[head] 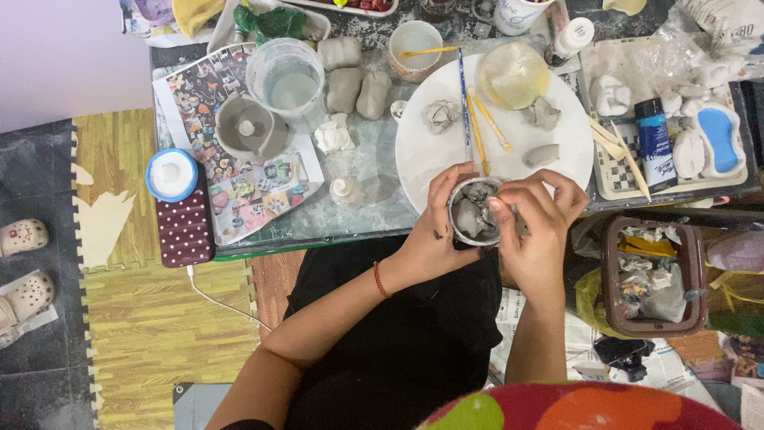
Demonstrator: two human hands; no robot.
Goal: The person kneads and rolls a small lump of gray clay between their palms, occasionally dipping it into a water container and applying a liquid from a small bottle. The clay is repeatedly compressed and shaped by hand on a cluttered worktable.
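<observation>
My left hand (434, 231) wraps around a small round cup (474, 212) packed with grey clay, holding it above the table's near edge. My right hand (535, 227) is at the cup's right rim, fingers curled, a fingertip pressing into the clay and a thin tool pinched between the fingers. Just beyond lies a white plate (422, 151) with small grey clay lumps (439, 115), a few thin sticks (477, 131) and a translucent yellowish dome (513, 75).
Grey clay blocks (356, 86), a clear water tub (288, 83), a grey pot (248, 129), a blue-rimmed lid (171, 174) and a dotted case (185, 229) sit to the left. A tray (613, 181) with a blue paint bottle (655, 143) lies right. A brown bin (654, 275) stands below.
</observation>
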